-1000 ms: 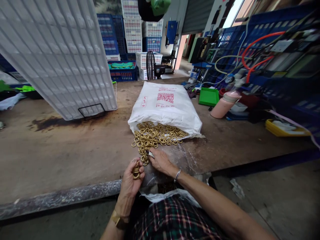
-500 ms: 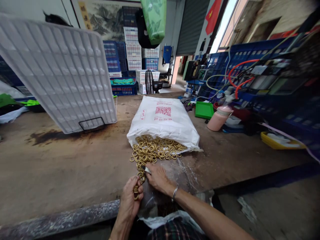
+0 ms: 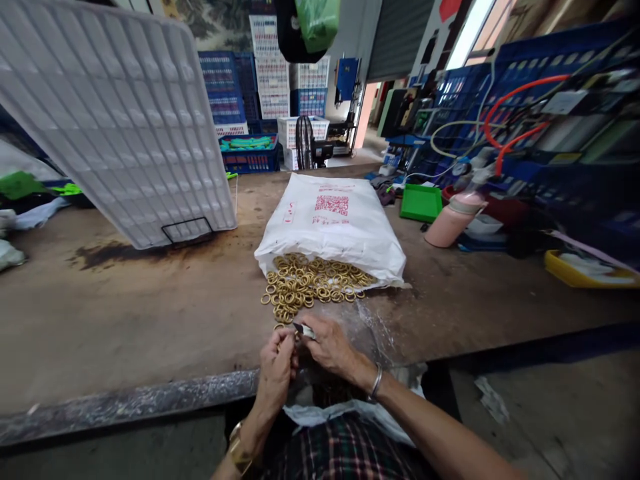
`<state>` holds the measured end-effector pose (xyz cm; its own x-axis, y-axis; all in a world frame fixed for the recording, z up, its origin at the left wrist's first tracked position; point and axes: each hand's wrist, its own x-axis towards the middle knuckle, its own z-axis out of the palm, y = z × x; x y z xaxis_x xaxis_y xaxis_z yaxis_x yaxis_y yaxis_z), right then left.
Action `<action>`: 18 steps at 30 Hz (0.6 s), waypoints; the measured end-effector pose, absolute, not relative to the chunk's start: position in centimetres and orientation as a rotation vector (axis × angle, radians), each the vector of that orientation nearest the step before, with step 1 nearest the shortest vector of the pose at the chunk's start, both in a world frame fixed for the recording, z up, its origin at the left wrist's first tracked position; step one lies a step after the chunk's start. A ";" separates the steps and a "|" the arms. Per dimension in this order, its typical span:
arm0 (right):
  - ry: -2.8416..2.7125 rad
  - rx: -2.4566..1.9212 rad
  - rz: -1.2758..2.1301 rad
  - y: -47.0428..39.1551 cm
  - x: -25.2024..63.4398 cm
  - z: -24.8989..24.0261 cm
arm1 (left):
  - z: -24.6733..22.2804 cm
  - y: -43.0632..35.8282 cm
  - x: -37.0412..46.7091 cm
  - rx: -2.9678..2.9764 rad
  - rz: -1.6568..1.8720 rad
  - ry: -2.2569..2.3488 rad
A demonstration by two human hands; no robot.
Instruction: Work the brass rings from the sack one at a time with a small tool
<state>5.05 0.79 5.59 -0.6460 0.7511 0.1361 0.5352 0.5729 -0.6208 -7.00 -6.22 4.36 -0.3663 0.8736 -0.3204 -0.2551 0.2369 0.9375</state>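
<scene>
Head view: over a brown workbench [image 3: 175, 313], close handwork at the near edge.
Left hand [image 3: 277, 363]: curled inward in a pinch, apparently around a ring or rings, mostly hidden by the fingers.
Right hand [image 3: 333, 347]: clasping a small pale tool with a dark tip [image 3: 306, 331], tip aimed toward the left fingertips.
Brass-coloured rings [image 3: 305, 283]: heaped just beyond the grip, spilling from the mouth of a white sack printed with a red QR code [image 3: 330, 230]; one loose at the near end, just beside the left fingertips.
Pink bottle [image 3: 453, 220]: well beyond the grip, off to the right.
Step at the rings: judged to be picking from the spill into the left hand.
Next move: probably calling for a firm left pinch, dark tip kept clear of skin, and an easy reach to the heap's near end.
</scene>
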 end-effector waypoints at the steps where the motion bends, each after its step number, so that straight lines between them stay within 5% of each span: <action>1: -2.406 -1.020 0.786 0.7 5.2 5.6 | 4.4 -6.2 -6.8 0.656 1.349 1.476; 9: -2.002 -1.032 1.279 0.6 6.2 5.1 | 4.8 -6.2 -5.4 0.793 1.359 1.612; 18: -1.870 -1.139 1.382 0.6 6.9 4.3 | 5.0 -6.2 -4.4 0.699 1.204 1.451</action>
<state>6.89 0.63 4.34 -0.4929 0.8683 -0.0562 0.3081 0.1138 -0.9445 -4.42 -6.20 4.99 -0.2540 0.8993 -0.3559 -0.1836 0.3165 0.9307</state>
